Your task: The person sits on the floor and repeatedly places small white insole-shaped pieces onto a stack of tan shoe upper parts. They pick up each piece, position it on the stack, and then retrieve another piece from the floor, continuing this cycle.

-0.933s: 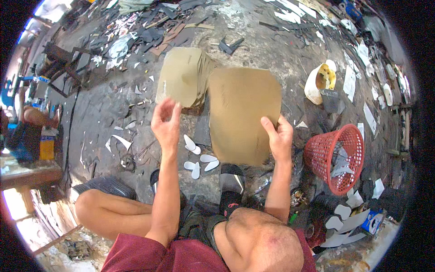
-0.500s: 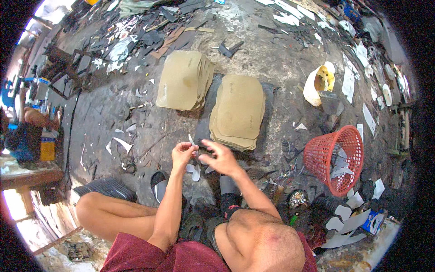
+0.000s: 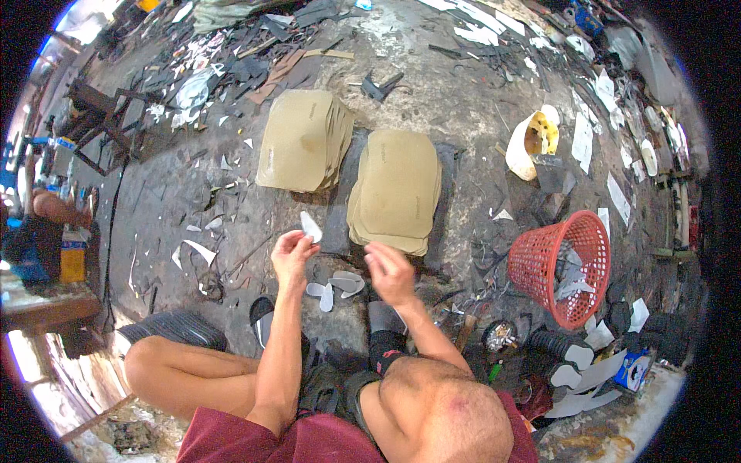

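Observation:
Between the thumb and fingers of my left hand [image 3: 291, 258] is a small white sole-shaped cutout [image 3: 311, 227], its rounded end pointing away from me. My right hand [image 3: 391, 272] is at the near edge of the right stack of tan sheets [image 3: 397, 185], fingers drawn together; whatever they may pinch cannot be made out. Several pale sole-shaped pieces [image 3: 347, 284] lie on the ground below and between my hands. To the left of that stack and a little farther off is another stack of tan sheets [image 3: 303, 143], fanned out at its right side.
A red plastic basket [image 3: 557, 270] holding white scraps tilts at the right. Beyond it lies a cut-open yellowish container [image 3: 532, 147]. A bowl of small bits [image 3: 500, 336] and black soles [image 3: 554, 351] are near my right knee. Dark and white offcuts [image 3: 255, 69] litter the far ground.
My hands have moved apart, the left lifting the white cutout toward the left stack and the right shifting right. More of the loose pale pieces on the ground now shows.

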Motion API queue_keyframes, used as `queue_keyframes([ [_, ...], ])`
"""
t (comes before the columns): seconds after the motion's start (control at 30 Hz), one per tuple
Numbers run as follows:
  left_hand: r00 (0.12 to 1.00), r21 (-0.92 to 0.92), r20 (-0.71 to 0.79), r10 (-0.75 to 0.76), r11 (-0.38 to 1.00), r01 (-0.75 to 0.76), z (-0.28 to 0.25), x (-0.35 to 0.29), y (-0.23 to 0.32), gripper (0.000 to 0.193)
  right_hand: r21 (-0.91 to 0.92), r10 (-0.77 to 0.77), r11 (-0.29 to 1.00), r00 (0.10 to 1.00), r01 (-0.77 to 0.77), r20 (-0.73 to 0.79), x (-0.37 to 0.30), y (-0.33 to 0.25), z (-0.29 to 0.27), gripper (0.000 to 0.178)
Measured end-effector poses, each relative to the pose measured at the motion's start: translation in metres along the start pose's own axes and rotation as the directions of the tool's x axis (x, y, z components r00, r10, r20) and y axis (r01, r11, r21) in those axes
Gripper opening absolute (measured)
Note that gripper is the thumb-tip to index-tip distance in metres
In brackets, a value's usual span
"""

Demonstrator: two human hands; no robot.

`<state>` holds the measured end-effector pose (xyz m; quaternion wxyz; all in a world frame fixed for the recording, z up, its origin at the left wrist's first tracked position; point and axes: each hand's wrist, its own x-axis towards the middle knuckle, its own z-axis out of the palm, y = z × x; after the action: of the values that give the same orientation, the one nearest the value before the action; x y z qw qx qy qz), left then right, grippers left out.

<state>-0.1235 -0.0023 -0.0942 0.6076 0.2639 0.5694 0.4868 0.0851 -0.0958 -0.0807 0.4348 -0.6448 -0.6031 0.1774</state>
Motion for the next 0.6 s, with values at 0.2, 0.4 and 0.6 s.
queue_keyframes([
  [0.2,0.889,0.178,0.419,-0.185,0.977,0.119,0.074,-0.032,-0.007,0.015,-0.537,-0.324,0.762,0.931,0.363,0.170,0.050,0.071,-0.084,0.027],
  [0.4,0.787,0.579,0.593,0.169,0.589,-0.563,0.127,-0.032,-0.038,0.024,-0.045,0.274,0.954,0.923,-0.296,-0.269,0.093,0.068,-0.092,0.015],
  [0.6,0.436,0.468,0.833,0.340,-0.014,-0.884,0.113,-0.010,-0.046,0.025,-0.125,-0.034,0.992,0.984,0.012,-0.176,0.069,0.026,-0.073,0.015],
])
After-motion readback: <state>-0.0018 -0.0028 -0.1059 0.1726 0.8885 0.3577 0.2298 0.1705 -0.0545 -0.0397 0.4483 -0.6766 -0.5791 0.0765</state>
